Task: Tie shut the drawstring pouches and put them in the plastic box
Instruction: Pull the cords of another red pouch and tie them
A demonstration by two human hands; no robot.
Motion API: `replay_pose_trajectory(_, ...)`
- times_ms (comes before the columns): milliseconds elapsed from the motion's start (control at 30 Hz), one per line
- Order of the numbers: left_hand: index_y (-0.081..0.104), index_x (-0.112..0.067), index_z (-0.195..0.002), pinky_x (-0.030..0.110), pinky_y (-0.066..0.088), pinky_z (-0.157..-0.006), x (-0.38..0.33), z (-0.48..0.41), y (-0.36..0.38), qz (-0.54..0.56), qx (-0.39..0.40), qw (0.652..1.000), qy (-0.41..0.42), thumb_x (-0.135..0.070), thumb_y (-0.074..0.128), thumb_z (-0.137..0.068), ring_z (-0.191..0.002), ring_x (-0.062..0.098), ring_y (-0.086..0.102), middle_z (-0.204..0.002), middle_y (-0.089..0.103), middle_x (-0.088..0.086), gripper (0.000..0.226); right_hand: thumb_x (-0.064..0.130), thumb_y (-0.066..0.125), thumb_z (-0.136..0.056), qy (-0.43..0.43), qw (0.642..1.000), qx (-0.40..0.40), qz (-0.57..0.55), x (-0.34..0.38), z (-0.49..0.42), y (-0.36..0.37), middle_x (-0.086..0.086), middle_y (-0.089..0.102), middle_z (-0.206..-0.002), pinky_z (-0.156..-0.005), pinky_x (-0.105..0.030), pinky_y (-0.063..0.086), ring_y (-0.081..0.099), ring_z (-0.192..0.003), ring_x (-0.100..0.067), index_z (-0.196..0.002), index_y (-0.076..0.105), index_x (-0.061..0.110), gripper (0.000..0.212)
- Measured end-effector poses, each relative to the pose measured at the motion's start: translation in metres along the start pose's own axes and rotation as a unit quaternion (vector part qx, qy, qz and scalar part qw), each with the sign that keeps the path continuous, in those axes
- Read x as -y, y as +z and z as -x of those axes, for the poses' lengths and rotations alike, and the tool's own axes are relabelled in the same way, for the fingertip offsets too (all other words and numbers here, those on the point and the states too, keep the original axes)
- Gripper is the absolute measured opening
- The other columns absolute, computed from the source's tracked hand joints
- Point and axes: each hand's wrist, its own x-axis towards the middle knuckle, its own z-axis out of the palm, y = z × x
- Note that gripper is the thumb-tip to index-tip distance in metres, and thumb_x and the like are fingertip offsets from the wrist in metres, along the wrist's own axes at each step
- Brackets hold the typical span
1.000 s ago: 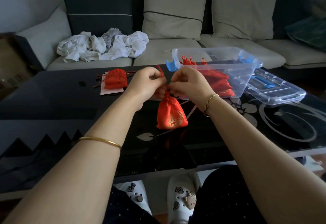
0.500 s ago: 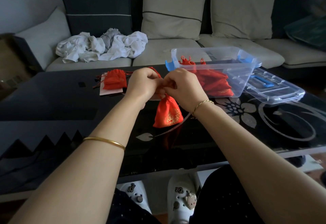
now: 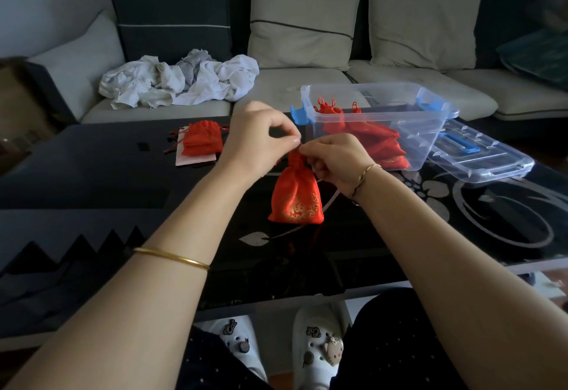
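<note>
Clear plastic box (image 3: pixel 430 131) holds red pouches (image 3: pixel 368 136) (lid (image 3: pixel 479 160) beside); left hand (image 3: pixel 261 140), right hand (image 3: pixel 333 159) pinch upright pouch (image 3: pixel 296 196) at neck

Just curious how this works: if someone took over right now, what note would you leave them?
Left hand and right hand both pinch the gathered neck of the red pouch, upright over the black table.
Done: several pouches lie in the plastic box.
Left: finish this tie, box it, then the pile on the table's left.
Lid lies right of the box.
</note>
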Motion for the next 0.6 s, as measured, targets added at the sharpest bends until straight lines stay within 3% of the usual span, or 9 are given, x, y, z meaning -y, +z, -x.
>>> replay_pose_trajectory(133, 0.076, -0.019, -0.087, 0.025, 0.035, -0.092, 0.001, 0.003, 0.007, -0.099, -0.014, 0.994, 0.035, -0.025, 0.074, -0.078, -0.114, 0.021, 0.041, -0.11, 0.052, 0.003, 0.011, 0.005, 0.061, -0.085, 0.027, 0.997, 0.023, -0.07, -0.001, -0.001, 0.001, -0.006, 0.046, -0.059, -0.048, -0.021, 0.031, 0.036, -0.048, -0.009, -0.069, 0.063, 0.002, 0.017)
replay_pose_trajectory(367, 0.071, -0.013, -0.089, 0.033, 0.04, -0.089, 0.002, 0.002, 0.011, -0.153, 0.005, 0.987, 0.043, -0.025, 0.069, -0.082, -0.115, 0.022, 0.04, -0.113, 0.052, 0.003, 0.013, 0.003, 0.059, -0.087, 0.023, 0.993, 0.071, -0.09, -0.001, 0.001, -0.004, -0.005, 0.048, -0.063, -0.05, -0.017, 0.036, 0.039, -0.053, -0.008, -0.076, 0.065, 0.004, 0.013)
replay_pose_trajectory(500, 0.069, -0.012, -0.087, 0.04, 0.043, -0.091, 0.011, -0.003, 0.004, -0.164, 0.023, 0.986, 0.007, -0.022, 0.062, -0.088, -0.111, 0.025, 0.047, -0.111, 0.054, 0.003, 0.011, 0.003, 0.064, -0.083, -0.018, 0.999, -0.007, 0.038, -0.005, -0.004, -0.023, -0.006, 0.056, -0.066, -0.057, -0.021, 0.045, 0.048, -0.057, -0.011, -0.075, 0.067, 0.01, 0.011)
replay_pose_trajectory(600, 0.065, -0.008, -0.086, 0.034, 0.043, -0.084, 0.013, -0.005, 0.006, -0.121, 0.047, 0.991, -0.024, -0.015, 0.058, -0.09, -0.096, 0.022, 0.053, -0.108, 0.054, 0.005, 0.01, 0.005, 0.063, -0.085, -0.032, 0.994, -0.053, 0.094, -0.012, -0.005, -0.028, -0.003, 0.056, -0.062, -0.052, -0.016, 0.044, 0.046, -0.052, -0.007, -0.083, 0.068, 0.003, 0.006)
